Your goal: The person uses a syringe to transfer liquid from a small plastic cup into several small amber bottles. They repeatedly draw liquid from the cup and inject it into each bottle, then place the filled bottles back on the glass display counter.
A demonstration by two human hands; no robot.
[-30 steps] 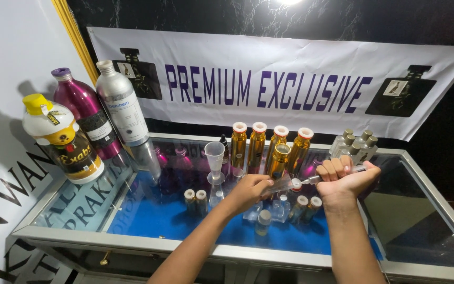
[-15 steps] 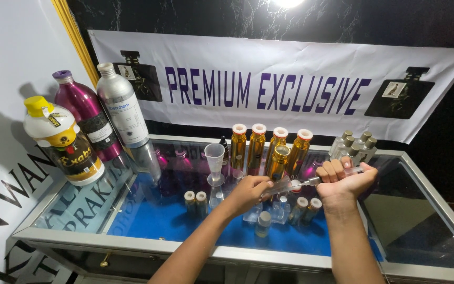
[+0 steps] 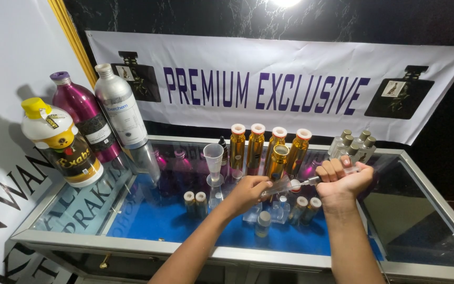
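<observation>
My left hand (image 3: pixel 249 192) and my right hand (image 3: pixel 341 180) hold a clear plastic syringe (image 3: pixel 296 184) level between them, over the glass counter (image 3: pixel 424 221). The left fingers pinch its tip end, which lies at the mouth of an open amber bottle (image 3: pixel 277 162). The right fist grips the plunger end. Behind stand capped amber bottles (image 3: pixel 255 143) in a row. Small capped vials (image 3: pixel 305 206) sit just below my hands.
A clear measuring cup (image 3: pixel 214 160) stands left of the amber bottles. Three large bottles stand at the far left: white with yellow cap (image 3: pixel 59 143), magenta (image 3: pixel 82 113), silver (image 3: pixel 120 107). Clear small bottles (image 3: pixel 352 144) cluster at the back right. A banner (image 3: pixel 269 89) hangs behind.
Both hands have stayed over the same spot with the syringe between them; only a slight shift of the right hand is visible.
</observation>
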